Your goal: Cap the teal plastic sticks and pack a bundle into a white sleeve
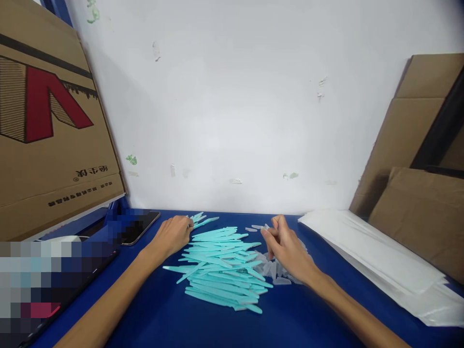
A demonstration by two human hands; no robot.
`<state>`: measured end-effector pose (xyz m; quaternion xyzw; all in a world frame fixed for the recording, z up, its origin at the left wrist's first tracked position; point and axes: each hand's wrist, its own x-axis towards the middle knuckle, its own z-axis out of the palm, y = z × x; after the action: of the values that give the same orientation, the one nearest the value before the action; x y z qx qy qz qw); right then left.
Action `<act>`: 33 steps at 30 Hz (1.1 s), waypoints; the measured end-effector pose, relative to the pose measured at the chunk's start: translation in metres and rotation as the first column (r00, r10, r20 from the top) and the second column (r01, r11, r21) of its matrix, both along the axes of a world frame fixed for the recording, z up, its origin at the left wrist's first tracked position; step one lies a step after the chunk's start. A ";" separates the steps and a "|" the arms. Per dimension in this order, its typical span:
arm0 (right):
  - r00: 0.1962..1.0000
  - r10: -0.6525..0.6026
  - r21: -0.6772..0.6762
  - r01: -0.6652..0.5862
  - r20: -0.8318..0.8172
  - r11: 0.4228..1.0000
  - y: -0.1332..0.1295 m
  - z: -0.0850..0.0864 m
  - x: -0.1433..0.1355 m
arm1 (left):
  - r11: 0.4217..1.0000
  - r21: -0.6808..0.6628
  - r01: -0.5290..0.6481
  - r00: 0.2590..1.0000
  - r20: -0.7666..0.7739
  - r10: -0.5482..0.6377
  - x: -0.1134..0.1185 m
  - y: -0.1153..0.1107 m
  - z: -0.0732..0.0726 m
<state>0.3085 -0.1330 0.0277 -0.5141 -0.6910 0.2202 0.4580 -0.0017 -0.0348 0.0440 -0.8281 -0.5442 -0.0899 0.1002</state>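
Slim turquoise sticks (221, 261), shaped like eyebrow razors, lie in a long heap on the blue table. Behind them is a smaller bunch of the same sticks (205, 221). My left hand (176, 232) is at that bunch, its fingers curled and their tips partly hidden; what they grip does not show. To the right of the long heap lie many small translucent covers (272, 269). Above these my right hand (286, 244) is closed, thumb and index finger bent toward each other. Anything between them is too small to make out.
A smartphone (141, 228) lies at the left, behind a pixelated area. Large cardboard (54, 159) leans at the left, and more cardboard (420, 212) stands at the right. White plastic sheets (377, 261) lie at the table's right side. A white wall (232, 106) rises behind the blue table (163, 309).
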 end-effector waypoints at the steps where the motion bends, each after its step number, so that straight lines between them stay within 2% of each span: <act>1: 1.000 0.010 -0.010 -0.010 0.002 1.000 0.000 -0.001 0.000 | 1.000 -0.013 -0.006 1.000 -0.009 0.006 0.000 0.000 -0.001; 10: 0.998 -0.001 0.004 0.001 0.058 1.000 0.003 -0.006 0.001 | 0.996 -0.031 -0.086 0.996 -0.041 0.085 -0.005 0.004 -0.002; 14: 0.980 -0.065 0.026 0.061 0.186 0.998 0.003 -0.001 0.004 | 1.000 -0.009 -0.012 1.000 -0.006 0.012 0.001 -0.001 0.000; 19: 0.853 -0.201 0.154 0.143 0.481 0.978 0.009 0.000 0.019 | 0.981 -0.004 0.196 0.978 0.069 -0.195 0.011 -0.002 -0.008; 23: 0.711 -0.265 0.253 0.126 0.651 0.959 0.019 -0.008 0.035 | 0.922 0.009 0.388 0.910 0.157 -0.384 0.012 0.005 -0.024; 27: 0.618 -0.262 0.234 0.128 0.741 0.964 0.024 -0.015 0.043 | 0.913 -0.020 0.408 0.897 0.194 -0.396 0.010 0.011 -0.030; 33: 0.613 -0.224 0.183 0.131 0.758 0.974 0.023 -0.012 0.041 | 0.924 -0.023 0.382 0.907 0.204 -0.369 0.010 0.014 -0.032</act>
<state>0.3499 -0.1098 0.0153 -0.5986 -0.7768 -0.1062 0.1641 0.0080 -0.0213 0.0122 -0.9071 -0.3845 -0.1715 0.0014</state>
